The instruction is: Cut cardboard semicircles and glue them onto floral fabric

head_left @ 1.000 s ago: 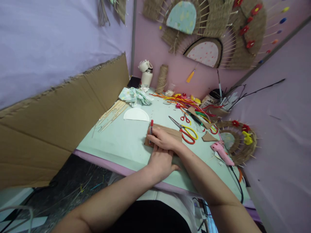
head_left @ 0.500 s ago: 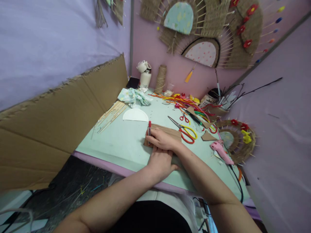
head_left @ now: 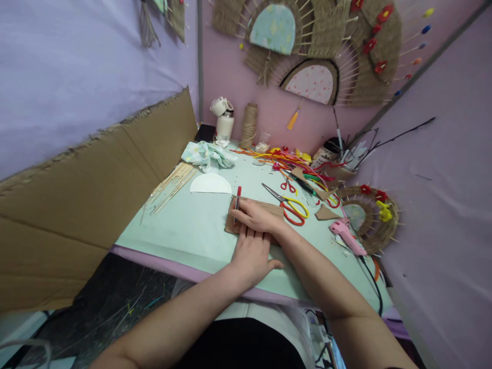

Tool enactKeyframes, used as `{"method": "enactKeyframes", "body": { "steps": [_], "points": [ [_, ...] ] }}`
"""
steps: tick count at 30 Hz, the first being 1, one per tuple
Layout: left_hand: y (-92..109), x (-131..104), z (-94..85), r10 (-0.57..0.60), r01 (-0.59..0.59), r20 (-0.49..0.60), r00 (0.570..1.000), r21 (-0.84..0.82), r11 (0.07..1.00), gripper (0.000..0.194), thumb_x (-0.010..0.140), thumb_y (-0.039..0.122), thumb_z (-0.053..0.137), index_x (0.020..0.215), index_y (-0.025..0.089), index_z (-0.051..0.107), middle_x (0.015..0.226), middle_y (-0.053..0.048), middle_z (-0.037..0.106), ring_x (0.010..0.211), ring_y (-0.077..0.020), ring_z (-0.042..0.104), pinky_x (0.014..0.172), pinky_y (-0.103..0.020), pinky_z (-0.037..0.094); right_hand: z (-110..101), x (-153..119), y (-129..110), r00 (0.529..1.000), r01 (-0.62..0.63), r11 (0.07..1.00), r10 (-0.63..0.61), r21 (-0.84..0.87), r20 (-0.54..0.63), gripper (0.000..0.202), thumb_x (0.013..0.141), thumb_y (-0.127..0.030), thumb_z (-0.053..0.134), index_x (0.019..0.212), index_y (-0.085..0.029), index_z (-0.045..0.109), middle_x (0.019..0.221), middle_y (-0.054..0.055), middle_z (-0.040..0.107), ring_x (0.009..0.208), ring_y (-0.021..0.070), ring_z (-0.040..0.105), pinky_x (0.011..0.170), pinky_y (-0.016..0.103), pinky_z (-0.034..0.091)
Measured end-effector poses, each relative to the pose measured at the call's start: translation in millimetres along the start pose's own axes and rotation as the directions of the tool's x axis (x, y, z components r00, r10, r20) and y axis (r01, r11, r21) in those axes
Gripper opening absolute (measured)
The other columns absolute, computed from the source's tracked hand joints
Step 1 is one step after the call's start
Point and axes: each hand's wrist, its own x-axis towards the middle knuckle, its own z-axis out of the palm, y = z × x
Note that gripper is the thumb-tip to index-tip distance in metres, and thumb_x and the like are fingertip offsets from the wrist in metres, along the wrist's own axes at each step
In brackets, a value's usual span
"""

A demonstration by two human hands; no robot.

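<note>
One cardboard piece lies beneath the right hand.

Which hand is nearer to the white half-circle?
Right: in view, the right hand is below-right of the white half-circle; the left hand lies lower, farther away.

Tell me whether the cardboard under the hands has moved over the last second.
No: the cardboard keeps its place against the red-and-yellow scissors; only the whole view shifted.

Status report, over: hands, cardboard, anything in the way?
Right hand holding red pen; left hand pressed on cardboard. Cardboard flat on table, partly hidden. Possible obstruction: scissors close by its right end.
</note>
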Motion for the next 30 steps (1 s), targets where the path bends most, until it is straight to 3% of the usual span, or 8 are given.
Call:
{"method": "enactKeyframes", "body": {
  "steps": [12,30],
  "points": [
    [-2,0,5.4,0.014,-0.011,-0.054,0.998,0.052,0.999,0.094,0.074,0.071,0.056,0.142,0.009,0.039,0.148,-0.021,0.037,0.141,-0.0392,0.023,0.117,-0.054,0.012,-10,-5,9,0.993,-0.098,0.990,0.104,0.106,-0.057,0.022,0.094,-0.032,0.044,0.080,-0.018,0.053,0.070,-0.001,0.060,0.066,0.0125,0.055,0.065,0.024,0.045],
    [-3,4,7.0,0.034,-0.028,-0.054,0.998,0.100,0.995,0.093,0.076,0.070,0.055,0.143,0.007,0.038,0.152,-0.022,0.030,0.143,-0.0400,0.017,0.116,-0.055,0.015,-13,-11,28,0.983,-0.106,0.978,0.130,0.182,-0.131,0.021,0.093,-0.035,0.048,0.087,-0.017,0.057,0.076,0.001,0.063,0.072,0.0140,0.058,0.070,0.025,0.046]
  ]
}}
